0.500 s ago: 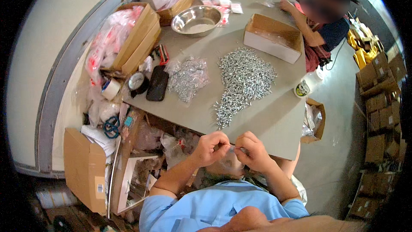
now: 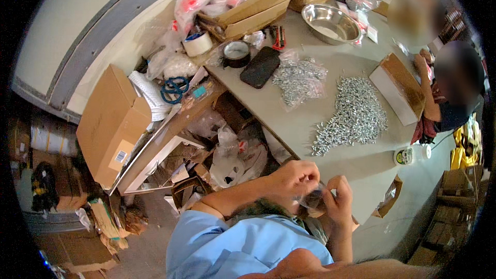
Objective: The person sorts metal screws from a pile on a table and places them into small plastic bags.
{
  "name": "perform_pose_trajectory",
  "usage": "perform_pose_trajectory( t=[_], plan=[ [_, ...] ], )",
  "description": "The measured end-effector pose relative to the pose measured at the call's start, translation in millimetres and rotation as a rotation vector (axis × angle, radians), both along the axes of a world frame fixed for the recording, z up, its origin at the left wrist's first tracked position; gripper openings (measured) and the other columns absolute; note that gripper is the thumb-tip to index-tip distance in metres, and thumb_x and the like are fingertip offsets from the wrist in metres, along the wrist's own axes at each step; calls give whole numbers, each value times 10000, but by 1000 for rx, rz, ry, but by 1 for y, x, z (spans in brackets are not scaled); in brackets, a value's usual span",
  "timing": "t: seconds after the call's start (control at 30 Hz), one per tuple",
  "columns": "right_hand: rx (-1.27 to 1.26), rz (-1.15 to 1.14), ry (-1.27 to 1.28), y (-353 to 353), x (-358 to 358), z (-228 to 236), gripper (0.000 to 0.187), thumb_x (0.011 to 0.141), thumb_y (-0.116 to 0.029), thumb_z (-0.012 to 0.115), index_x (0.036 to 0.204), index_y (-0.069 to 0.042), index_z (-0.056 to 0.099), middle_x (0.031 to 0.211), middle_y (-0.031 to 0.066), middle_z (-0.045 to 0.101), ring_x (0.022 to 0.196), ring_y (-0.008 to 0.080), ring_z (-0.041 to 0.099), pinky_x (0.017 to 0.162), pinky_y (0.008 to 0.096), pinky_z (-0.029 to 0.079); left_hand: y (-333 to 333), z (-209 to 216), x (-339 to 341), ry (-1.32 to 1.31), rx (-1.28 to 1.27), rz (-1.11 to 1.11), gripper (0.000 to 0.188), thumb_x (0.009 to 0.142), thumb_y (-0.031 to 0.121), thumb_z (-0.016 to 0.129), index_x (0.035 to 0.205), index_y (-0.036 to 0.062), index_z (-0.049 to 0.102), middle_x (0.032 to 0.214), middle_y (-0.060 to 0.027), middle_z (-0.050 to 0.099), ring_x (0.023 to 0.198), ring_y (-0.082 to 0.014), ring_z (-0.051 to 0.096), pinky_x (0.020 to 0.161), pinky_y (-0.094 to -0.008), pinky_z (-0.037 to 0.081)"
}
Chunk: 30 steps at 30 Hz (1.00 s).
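Note:
At the near edge of the table, my left hand [image 2: 295, 180] has its fingers pinched on a small clear plastic bag [image 2: 312, 199]. My right hand [image 2: 339, 199] grips the bag's other side between thumb and fingers. What the bag holds, if anything, I cannot make out. Beyond my hands a large loose heap of small silvery screws [image 2: 354, 116] covers part of the grey tabletop [image 2: 281, 129]. To the heap's left lies a clear bag full of similar metal pieces [image 2: 301, 80].
A black phone [image 2: 260, 67], tape rolls [image 2: 236, 53] and a steel bowl [image 2: 330, 23] lie farther back. An open carton [image 2: 400, 90] stands right of the heap, before a seated co-worker [image 2: 449, 93]. A white bottle [image 2: 403, 156] is at the right edge. Cartons and plastic bags fill the left.
My view has swung left, so the table appears shifted right. My hands have moved apart slightly, and the clear plastic bag between them shows more plainly.

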State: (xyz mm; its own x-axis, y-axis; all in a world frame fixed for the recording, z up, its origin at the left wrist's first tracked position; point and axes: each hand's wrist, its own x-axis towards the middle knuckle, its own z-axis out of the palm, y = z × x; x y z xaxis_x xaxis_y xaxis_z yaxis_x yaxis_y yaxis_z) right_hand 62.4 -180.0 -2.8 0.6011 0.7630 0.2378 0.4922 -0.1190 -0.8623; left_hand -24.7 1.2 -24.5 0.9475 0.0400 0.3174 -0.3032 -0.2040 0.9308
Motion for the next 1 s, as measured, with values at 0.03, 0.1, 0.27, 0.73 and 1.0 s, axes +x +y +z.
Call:
perform_pose_trajectory(
  t=[0.03, 0.1, 0.27, 0.73, 1.0],
  plan=[
    [-45, 29, -67, 0, 0, 5, 154, 693, 7, 633, 727, -21, 486, 735, 92, 482, 702, 232, 470, 629, 325, 389, -2, 1, 1, -111, 97, 3, 128, 821, 139, 607, 827, 23, 554, 788, -95, 563, 710, -243, 559, 612, -324, 452],
    [-114, 70, -156, 0, 0, 11, 151, 688, -10, 655, 730, -25, 511, 745, 100, 510, 712, 266, 488, 632, 352, 408, -5, 0, -1, -215, 213, 3, 144, 758, 155, 636, 810, 39, 568, 800, -110, 575, 761, -310, 567, 632, -365, 473],
    [-143, 215, -236, 0, -1, 21, 143, 678, -22, 672, 745, -28, 546, 770, 103, 551, 739, 306, 513, 655, 389, 438, -4, -5, -10, -326, 402, 60, 141, 707, 149, 644, 782, 57, 567, 771, -76, 566, 736, -284, 568, 632, -376, 494],
    [34, -230, 93, 18, 23, -1, 190, 809, -34, 630, 712, -39, 467, 699, -11, 419, 644, 83, 365, 570, 231, 311, 93, 33, 54, -83, 253, 324, 248, 755, 220, 713, 909, 43, 634, 779, -124, 635, 683, -286, 617, 599, -370, 473],
    [-146, -408, -1, 0, 9, -50, 159, 744, -19, 674, 699, -30, 521, 643, 77, 508, 619, 197, 486, 569, 323, 403, 176, -33, -2, -158, 181, 1214, 192, 846, 152, 660, 962, 9, 609, 722, -72, 634, 614, -115, 572, 571, -261, 469]
  ],
)
